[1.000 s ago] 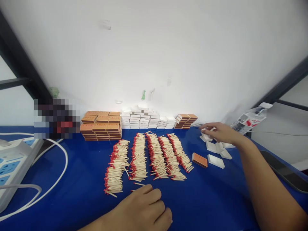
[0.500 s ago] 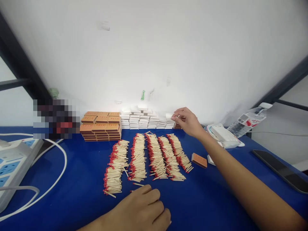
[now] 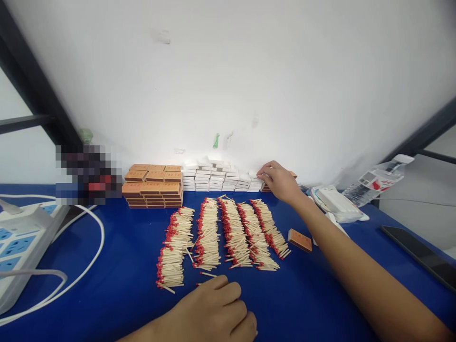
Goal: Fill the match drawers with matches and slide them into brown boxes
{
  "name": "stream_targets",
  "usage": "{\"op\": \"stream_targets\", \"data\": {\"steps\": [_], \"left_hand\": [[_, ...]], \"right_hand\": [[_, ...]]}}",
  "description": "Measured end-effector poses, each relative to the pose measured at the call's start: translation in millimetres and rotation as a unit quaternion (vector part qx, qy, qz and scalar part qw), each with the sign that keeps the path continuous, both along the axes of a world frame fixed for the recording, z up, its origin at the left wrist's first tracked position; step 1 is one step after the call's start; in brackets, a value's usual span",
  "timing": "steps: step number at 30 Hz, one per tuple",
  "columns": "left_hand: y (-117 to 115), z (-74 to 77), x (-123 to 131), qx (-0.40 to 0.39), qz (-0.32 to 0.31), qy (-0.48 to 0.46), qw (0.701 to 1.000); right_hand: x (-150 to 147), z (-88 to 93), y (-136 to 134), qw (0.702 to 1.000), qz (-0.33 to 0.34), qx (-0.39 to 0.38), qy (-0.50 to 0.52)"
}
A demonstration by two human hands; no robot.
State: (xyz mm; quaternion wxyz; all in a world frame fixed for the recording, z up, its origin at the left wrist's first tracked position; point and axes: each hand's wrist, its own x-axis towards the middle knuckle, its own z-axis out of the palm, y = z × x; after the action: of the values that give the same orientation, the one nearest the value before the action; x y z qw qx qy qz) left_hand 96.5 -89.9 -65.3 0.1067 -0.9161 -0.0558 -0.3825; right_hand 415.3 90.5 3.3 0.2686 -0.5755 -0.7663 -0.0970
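Observation:
My right hand (image 3: 280, 183) reaches to the back of the blue table, thumb and fingers pinched at a white matchbox tray (image 3: 253, 175) on the right end of a stack of white trays (image 3: 215, 178). Near the front edge lies my left hand (image 3: 217, 311), knuckles up and fingers curled under; whatever is beneath them is hidden. Beyond it, red-tipped matches (image 3: 233, 232) are laid out in several long rows. Two loose matches (image 3: 208, 274) lie close to the left hand's knuckles. An orange matchbox (image 3: 299, 240) sits alone below my right forearm.
Orange matchboxes (image 3: 153, 187) are piled at the back left, with more partly behind my right hand. A power strip (image 3: 21, 247) with white cables (image 3: 98, 247) occupies the left. On the right are a tissue pack (image 3: 337, 203), a plastic bottle (image 3: 377, 180) and a phone (image 3: 420, 254).
The view has shifted slightly. My right hand has lowered a little, bringing the white tray down onto the stack's right end. My left hand stays in its place.

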Motion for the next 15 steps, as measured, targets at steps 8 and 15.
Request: {"op": "stream_targets", "data": {"steps": [8,15], "left_hand": [[-0.1,4.6,1.3,-0.003,0.005,0.001,1.000],[-1.0,4.2,0.9,-0.004,0.007,0.001,1.000]], "right_hand": [[1.4,-2.6,0.4,0.998,0.001,-0.012,-0.054],[0.9,8.8,-9.7,0.998,-0.025,-0.001,-0.059]]}}
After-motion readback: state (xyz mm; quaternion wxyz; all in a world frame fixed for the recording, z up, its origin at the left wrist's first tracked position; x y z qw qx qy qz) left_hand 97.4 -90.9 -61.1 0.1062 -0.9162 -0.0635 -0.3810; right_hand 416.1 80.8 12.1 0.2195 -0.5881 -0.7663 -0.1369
